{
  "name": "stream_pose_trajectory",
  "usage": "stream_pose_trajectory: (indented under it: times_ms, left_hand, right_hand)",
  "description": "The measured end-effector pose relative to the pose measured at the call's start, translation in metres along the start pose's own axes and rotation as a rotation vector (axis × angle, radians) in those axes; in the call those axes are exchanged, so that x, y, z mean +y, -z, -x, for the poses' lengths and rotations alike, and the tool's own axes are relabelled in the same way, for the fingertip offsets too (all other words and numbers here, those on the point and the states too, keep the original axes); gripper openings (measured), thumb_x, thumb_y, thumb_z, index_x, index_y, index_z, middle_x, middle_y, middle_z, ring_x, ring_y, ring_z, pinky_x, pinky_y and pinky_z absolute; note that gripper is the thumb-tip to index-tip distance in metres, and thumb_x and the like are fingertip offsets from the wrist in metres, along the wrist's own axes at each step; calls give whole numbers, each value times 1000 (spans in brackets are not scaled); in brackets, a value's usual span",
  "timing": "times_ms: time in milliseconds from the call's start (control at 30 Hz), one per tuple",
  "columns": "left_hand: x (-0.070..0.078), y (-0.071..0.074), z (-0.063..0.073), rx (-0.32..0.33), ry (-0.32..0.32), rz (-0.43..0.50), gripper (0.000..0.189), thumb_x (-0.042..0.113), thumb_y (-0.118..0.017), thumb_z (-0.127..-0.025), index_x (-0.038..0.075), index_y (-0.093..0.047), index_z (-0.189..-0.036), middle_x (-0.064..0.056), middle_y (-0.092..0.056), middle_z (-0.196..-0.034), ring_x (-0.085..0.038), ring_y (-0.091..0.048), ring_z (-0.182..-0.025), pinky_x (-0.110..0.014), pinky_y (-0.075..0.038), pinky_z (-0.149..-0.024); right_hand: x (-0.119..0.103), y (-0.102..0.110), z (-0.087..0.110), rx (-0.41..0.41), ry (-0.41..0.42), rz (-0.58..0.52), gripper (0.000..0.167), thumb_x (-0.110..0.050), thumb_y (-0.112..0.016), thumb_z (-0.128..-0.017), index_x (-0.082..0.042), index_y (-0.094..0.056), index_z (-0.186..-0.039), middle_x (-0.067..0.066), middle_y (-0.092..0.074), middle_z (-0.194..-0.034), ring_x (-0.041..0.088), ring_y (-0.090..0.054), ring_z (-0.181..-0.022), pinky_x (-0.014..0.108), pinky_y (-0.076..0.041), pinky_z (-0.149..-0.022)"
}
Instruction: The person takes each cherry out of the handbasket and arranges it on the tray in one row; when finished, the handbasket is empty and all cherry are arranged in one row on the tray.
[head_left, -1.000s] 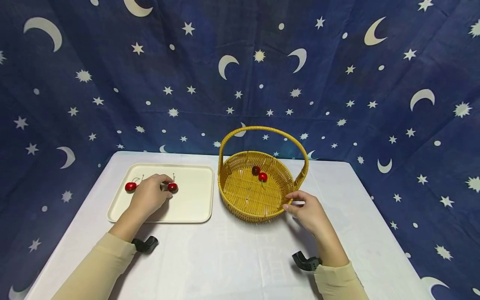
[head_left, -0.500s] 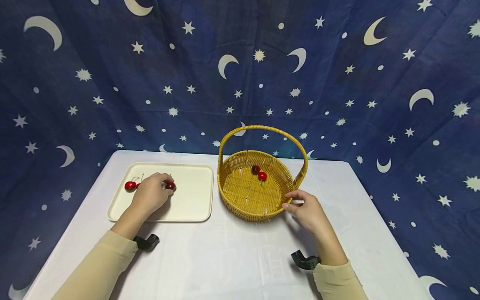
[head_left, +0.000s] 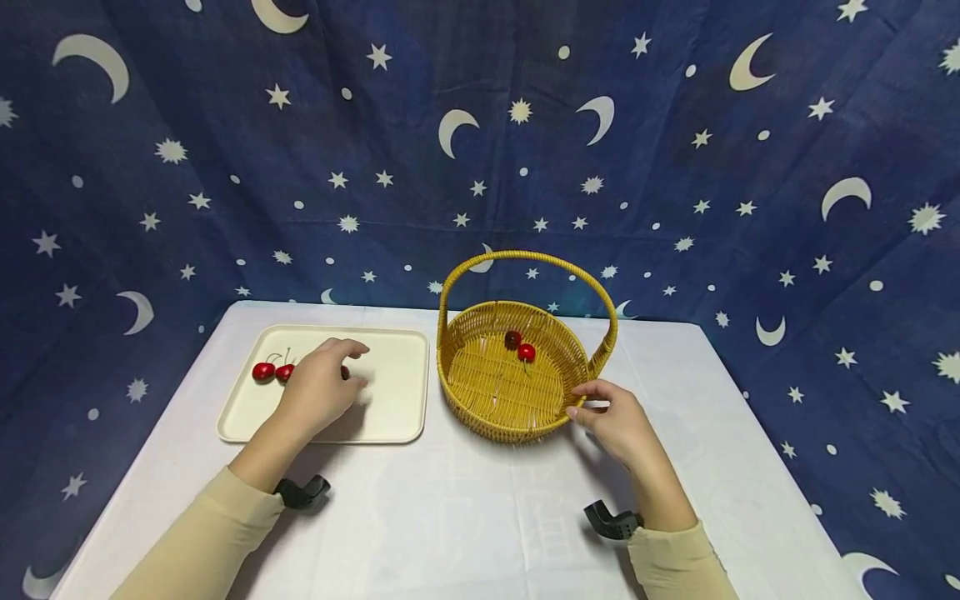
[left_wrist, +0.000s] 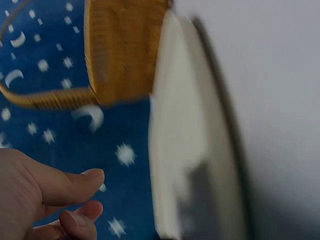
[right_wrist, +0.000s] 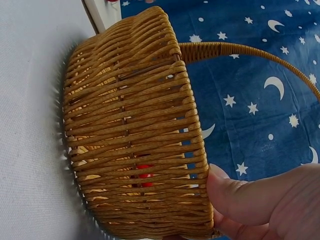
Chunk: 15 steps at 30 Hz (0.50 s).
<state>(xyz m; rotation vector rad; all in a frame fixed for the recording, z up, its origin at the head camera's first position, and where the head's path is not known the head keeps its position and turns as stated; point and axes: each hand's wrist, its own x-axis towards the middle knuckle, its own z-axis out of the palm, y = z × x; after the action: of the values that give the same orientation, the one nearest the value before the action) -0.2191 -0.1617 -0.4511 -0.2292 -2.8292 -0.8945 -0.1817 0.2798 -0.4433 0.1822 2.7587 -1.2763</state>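
Note:
My left hand (head_left: 318, 387) is raised over the cream tray (head_left: 393, 417), thumb and fingers apart with nothing between them; the left wrist view also shows no held object. Two red cherries (head_left: 263, 372) with thin stems lie on the tray to the left of this hand. A dark cherry (head_left: 345, 372) is mostly hidden behind its fingers. My right hand (head_left: 618, 421) pinches the near right rim of the yellow wicker basket (head_left: 498, 429), its thumb (right_wrist: 232, 195) outside the rim. Inside the basket lie a dark cherry (head_left: 513, 340) and a bright red cherry (head_left: 527, 352).
The basket's tall arched handle (head_left: 528, 255) rises above its bowl. Tray and basket stand side by side, a narrow gap between them, on a white-covered table (head_left: 450, 517). A blue curtain (head_left: 390, 125) with moons and stars hangs behind.
The left hand has let go of the dark cherry, which stays on the tray. Its fingers have spread and it has shifted slightly right. The right hand keeps its hold on the basket rim.

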Motion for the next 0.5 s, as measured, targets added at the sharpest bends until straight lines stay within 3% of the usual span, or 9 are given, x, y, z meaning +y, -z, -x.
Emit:
stream_pose_trajectory:
  times_ms: [200,333,500]
  left_hand:
    - [56,-2,-1,-95,-38,217,48,13,-87,-87,15,-72,-133,-6,-78,-122,-20,-62,-77,-36,-49,-75]
    - [94,-4,-9,-168,-89,283,48,12,-87,-88,19,-71,-133,-4,-78,-122,-18,-61,-80,-35,-50,-77]
    - [130,-18,-28,-250,-168,292,49,11,-86,-90,21,-69,-136,-2,-77,-130,-25,-72,-108,-47,-55,-100]
  right_hand:
    - [1,0,1,4,0,0,32,-17,-81,-97,-9,-73,-127,20,-71,-132,38,-73,-118,37,-60,-84]
    - [1,0,0,3,7,-4,32,-17,-81,-96,-8,-73,-127,20,-71,-132,37,-73,-117,34,-59,-82]
    - [1,0,0,-3,3,-6,33,-18,-81,-96,-8,-73,-127,20,-70,-134,38,-73,-119,38,-60,-85]
